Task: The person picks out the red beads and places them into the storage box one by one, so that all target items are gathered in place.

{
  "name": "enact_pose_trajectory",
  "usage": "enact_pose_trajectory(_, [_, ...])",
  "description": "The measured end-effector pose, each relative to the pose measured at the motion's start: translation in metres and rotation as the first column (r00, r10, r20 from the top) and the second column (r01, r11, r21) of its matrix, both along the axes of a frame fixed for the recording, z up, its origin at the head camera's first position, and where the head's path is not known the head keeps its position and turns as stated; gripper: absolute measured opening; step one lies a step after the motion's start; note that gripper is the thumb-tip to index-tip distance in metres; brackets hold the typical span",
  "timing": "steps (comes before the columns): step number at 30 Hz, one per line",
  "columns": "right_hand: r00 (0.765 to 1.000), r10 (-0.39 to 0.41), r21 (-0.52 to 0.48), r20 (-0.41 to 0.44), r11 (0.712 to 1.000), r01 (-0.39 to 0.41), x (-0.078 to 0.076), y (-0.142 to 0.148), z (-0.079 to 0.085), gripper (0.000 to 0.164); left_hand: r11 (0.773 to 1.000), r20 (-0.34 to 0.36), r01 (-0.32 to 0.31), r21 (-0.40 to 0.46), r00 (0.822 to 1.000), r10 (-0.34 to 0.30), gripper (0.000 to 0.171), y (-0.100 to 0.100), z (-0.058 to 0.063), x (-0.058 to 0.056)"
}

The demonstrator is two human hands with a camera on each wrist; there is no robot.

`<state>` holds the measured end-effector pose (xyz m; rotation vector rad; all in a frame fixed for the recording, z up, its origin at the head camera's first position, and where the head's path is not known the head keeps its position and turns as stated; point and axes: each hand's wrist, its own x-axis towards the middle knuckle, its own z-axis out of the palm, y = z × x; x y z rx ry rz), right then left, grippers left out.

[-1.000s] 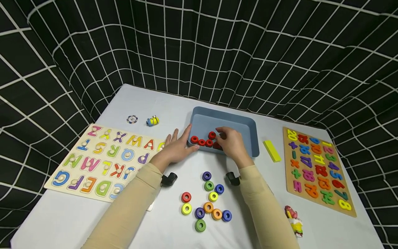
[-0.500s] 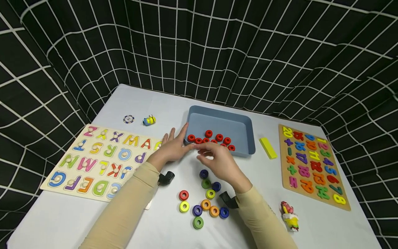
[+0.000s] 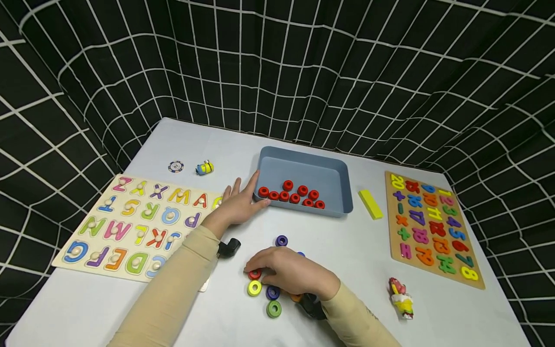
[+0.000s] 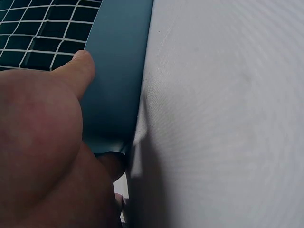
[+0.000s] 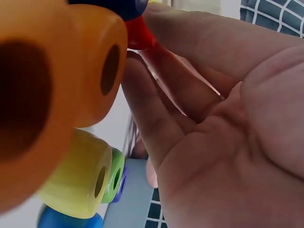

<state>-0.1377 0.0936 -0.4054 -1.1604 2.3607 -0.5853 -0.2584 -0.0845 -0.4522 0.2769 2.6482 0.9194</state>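
Note:
In the head view, my right hand (image 3: 297, 272) pinches a red ring (image 3: 254, 274) on the table between thumb and fingertips; the right wrist view shows the thumb and a finger against the red ring (image 5: 138, 35). Close by lie a yellow ring (image 3: 254, 288), a purple ring (image 3: 272, 292) and a green ring (image 3: 274, 309). Orange rings (image 5: 102, 66) are partly hidden beneath the hand. My left hand (image 3: 236, 207) rests against the near left corner of the blue-grey tray (image 3: 303, 168), its fingers straight. Several red rings (image 3: 288, 185) lie along the tray's near side.
An alphabet puzzle board (image 3: 130, 226) lies at the left, partly under the left forearm. To the right are a yellow block (image 3: 370, 204), a number puzzle board (image 3: 394, 226) and a small figurine (image 3: 402, 299). A poker chip (image 3: 176, 166) and a yellow-blue toy (image 3: 204, 167) sit behind.
My right hand has come out of the tray, leaving red rings there, and moved toward me to the red ring on the table. My left hand stays at the tray's corner.

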Motion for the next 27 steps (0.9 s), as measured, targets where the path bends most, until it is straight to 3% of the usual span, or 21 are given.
enact_pose_trajectory(9, [0.993,-0.107,0.034,0.047,0.994,0.106,-0.002,0.005,0.0,0.02,1.0,-0.002,0.012,0.024,1.0,-0.012,0.089,-0.001,0.001,0.0])
enact_pose_trajectory(13, [0.978,-0.205,-0.039,0.024,0.978,0.206,-0.014,0.016,0.011,0.026,1.0,0.0,0.009,0.019,1.0,-0.009,0.089,-0.002,0.002,0.0])
enact_pose_trajectory(16, [0.943,-0.332,-0.155,-0.013,0.933,0.326,-0.034,0.026,0.02,0.03,1.0,-0.001,0.005,0.015,1.0,-0.005,0.089,-0.002,0.003,0.0])
enact_pose_trajectory(19, [0.879,-0.476,-0.249,-0.035,0.856,0.454,-0.061,0.033,0.024,0.031,1.0,0.006,0.006,0.013,1.0,-0.006,0.089,-0.003,0.003,0.0])
enact_pose_trajectory(22, [0.815,-0.578,-0.274,-0.05,0.792,0.545,-0.091,0.033,0.022,0.029,1.0,0.006,0.012,0.018,1.0,-0.012,0.089,-0.002,0.002,0.0])
enact_pose_trajectory(24, [0.787,-0.613,-0.256,-0.069,0.774,0.58,-0.108,0.031,0.018,0.029,1.0,0.0,0.015,0.024,1.0,-0.015,0.089,-0.001,0.001,0.0])
enact_pose_trajectory(27, [0.776,-0.622,-0.206,-0.105,0.777,0.595,-0.13,0.023,0.011,0.03,1.0,-0.006,0.01,0.019,1.0,-0.01,0.089,-0.003,-0.001,0.0])
